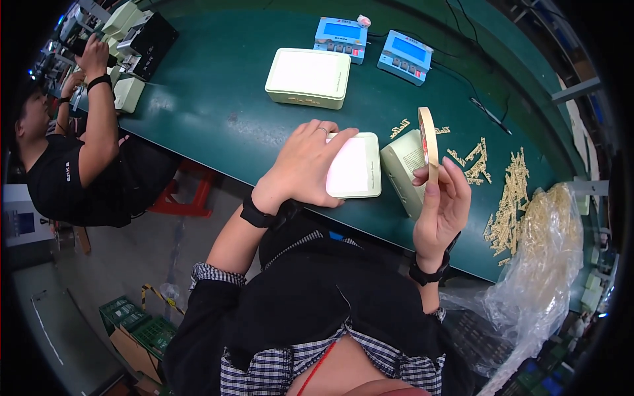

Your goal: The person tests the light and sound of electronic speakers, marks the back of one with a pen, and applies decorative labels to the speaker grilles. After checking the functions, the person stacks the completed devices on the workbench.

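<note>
My left hand (304, 165) is spread over the left side of a pale green box with a bright white top (356, 165), its thumb at the near edge and its fingers along the far edge. Between the thumb and fingers of my right hand (446, 204) a cream-coloured ring, possibly a roll of tape (429, 142), stands upright, seen nearly edge-on. Behind that ring a second pale green box (401, 168) with a dotted grille lies tilted, partly hidden by it. Small pale cut-out letter pieces (475, 162) lie to the right of my right hand.
Another pale green box (307, 76) sits farther back on the green table (211, 86). Two blue devices with screens (404, 56) stand behind. A pile of cut-outs (508, 204) and a clear plastic bag (548, 244) are at right. A co-worker (86, 145) works at far left. A pen (489, 115) lies back right.
</note>
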Available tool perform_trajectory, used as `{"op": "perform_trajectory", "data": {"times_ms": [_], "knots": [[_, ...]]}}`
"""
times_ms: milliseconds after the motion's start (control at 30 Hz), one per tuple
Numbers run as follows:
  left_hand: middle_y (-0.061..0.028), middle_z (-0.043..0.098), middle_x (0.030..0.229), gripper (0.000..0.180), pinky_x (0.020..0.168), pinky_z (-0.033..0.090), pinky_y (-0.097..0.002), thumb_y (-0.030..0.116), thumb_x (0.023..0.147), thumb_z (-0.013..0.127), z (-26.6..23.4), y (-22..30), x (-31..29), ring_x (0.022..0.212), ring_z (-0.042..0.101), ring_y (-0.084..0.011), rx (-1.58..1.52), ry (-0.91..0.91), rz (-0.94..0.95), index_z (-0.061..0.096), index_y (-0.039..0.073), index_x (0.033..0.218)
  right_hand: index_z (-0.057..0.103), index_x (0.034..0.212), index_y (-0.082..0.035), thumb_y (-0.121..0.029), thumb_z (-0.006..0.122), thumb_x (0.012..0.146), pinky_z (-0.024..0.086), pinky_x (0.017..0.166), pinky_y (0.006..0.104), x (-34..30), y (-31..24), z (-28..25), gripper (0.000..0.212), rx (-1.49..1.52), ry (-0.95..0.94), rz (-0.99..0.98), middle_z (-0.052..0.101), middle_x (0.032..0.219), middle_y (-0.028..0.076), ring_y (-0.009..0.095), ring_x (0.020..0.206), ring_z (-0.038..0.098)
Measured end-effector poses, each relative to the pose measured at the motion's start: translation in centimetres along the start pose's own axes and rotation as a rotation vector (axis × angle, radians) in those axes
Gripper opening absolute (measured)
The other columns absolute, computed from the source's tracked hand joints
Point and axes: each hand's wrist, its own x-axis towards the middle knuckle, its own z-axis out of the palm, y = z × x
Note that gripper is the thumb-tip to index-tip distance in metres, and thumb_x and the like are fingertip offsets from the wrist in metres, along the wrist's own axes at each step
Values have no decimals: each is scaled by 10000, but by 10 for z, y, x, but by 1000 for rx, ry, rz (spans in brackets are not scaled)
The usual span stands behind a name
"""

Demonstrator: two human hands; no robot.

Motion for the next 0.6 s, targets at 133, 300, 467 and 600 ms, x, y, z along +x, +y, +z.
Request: {"op": "perform_trajectory", "data": {"times_ms": [133,300,467,600], "knots": [[-178,549,1142,989,948,414,-417,403,464,824,-3,1,1,1062,525,-340,3,-29,-26,495,72,1336,447,1332,27,-24,492,987,474,843,289,-1,-3,-1,351,-20,12,63,630,1024,136,160,884,589],[-176,551,1141,982,950,414,-418,395,463,820,-4,1,1,1061,526,-340,0,-30,-30,499,73,1333,445,1336,26,-33,494,988,472,840,283,-1,-5,-1,356,-22,35,85,637,1009,129,157,878,588],[-177,552,1135,974,945,415,-416,394,463,822,-3,2,2,1060,526,-339,3,-19,-23,505,72,1325,440,1374,41,-42,507,987,475,845,274,-1,-5,-2,401,-77,9,62,662,1015,138,148,875,596],[-178,552,1132,975,942,415,-413,394,459,826,-3,1,1,1059,526,-339,-4,-12,-19,507,71,1322,435,1393,62,-49,526,983,482,854,273,-2,-6,-2,434,-90,62,78,680,1044,160,142,879,605]]}}
